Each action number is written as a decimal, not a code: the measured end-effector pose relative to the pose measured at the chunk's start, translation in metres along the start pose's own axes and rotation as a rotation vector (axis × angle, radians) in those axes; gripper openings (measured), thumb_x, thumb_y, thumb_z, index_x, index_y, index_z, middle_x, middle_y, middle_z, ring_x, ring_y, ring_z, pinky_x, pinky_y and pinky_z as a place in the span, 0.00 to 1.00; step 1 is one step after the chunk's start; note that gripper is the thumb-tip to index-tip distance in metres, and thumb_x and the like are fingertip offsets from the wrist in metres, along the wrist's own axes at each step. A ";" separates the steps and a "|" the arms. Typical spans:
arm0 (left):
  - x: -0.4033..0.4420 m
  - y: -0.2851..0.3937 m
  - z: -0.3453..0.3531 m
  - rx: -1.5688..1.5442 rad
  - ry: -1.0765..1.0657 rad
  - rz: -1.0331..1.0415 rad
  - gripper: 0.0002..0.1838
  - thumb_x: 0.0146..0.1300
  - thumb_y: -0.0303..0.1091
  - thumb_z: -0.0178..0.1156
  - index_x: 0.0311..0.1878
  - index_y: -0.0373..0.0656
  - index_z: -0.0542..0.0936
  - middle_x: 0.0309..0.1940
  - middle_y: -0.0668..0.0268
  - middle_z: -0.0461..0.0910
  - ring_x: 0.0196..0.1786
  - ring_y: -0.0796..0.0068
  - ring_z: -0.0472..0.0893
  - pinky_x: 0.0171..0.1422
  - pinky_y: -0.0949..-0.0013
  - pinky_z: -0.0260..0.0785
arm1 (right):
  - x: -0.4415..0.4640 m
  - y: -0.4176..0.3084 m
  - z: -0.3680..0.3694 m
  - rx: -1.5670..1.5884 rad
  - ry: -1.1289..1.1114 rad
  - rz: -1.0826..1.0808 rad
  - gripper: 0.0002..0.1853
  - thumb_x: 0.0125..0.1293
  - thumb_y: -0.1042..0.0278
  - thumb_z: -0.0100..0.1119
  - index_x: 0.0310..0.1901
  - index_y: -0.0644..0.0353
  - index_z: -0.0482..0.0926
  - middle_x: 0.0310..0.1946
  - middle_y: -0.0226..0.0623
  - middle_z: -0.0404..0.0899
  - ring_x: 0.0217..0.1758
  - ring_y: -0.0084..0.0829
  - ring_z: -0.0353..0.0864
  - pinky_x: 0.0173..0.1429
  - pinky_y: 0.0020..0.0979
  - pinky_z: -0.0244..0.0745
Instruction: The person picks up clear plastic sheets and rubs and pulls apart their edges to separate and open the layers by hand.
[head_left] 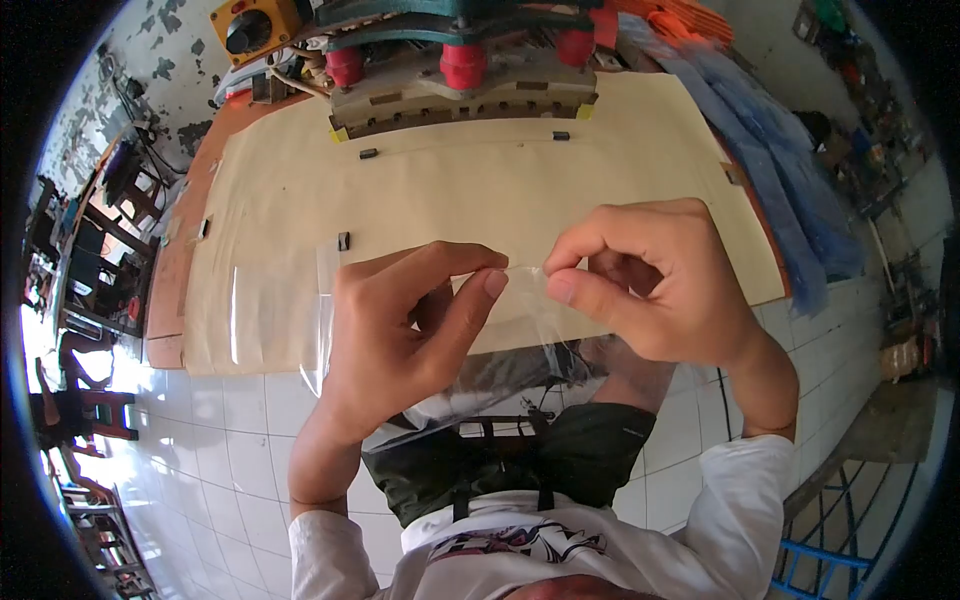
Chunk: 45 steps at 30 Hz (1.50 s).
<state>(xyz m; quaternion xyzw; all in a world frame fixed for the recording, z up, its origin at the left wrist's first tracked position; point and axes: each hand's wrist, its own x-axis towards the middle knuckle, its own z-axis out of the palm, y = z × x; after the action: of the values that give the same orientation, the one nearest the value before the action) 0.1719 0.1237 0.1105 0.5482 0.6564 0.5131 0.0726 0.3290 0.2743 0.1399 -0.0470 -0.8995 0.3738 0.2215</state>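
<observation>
Between my two hands hangs a clear plastic sheet (530,310), thin and glossy, its lower part drooping over the table's front edge above my lap. My left hand (395,325) pinches its upper edge between thumb and forefinger. Close by, my right hand (665,280) pinches the same edge, with its fingertips a short gap from the left ones. Another stretch of clear plastic (270,310) lies on the table left of my left hand; whether it belongs to the same piece I cannot tell.
A machine with red cylinders (463,67) stands at the back of the cream-covered table (270,180). Small dark blocks (368,153) sit on the surface. Bluish plastic sheeting (765,170) drapes over the right edge. A yellow switch box (255,30) is at back left.
</observation>
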 end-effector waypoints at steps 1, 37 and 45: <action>-0.001 0.001 0.000 0.014 0.008 -0.003 0.02 0.58 0.24 0.65 0.34 0.37 0.83 0.15 0.67 0.74 0.14 0.85 0.66 0.20 0.77 0.55 | 0.000 -0.001 0.003 -0.051 0.049 -0.081 0.04 0.57 0.76 0.67 0.34 0.62 0.82 0.20 0.28 0.76 0.18 0.14 0.67 0.23 0.20 0.59; -0.017 -0.006 0.009 0.045 0.104 0.295 0.04 0.52 0.21 0.67 0.31 0.40 0.82 0.16 0.66 0.77 0.15 0.78 0.73 0.21 0.75 0.62 | -0.007 -0.015 -0.002 0.180 -0.248 0.197 0.07 0.60 0.68 0.65 0.36 0.62 0.82 0.22 0.30 0.79 0.23 0.17 0.75 0.26 0.23 0.66; -0.017 -0.007 0.007 -0.009 0.064 0.199 0.01 0.54 0.22 0.65 0.29 0.35 0.83 0.20 0.64 0.80 0.19 0.82 0.75 0.23 0.78 0.64 | -0.010 -0.009 -0.001 0.236 -0.286 0.235 0.14 0.62 0.68 0.64 0.47 0.63 0.83 0.23 0.28 0.80 0.20 0.13 0.67 0.25 0.21 0.62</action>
<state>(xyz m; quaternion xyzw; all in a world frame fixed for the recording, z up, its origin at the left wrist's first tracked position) 0.1785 0.1155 0.0941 0.5937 0.5983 0.5382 0.0026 0.3387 0.2660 0.1428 -0.0717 -0.8602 0.5023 0.0506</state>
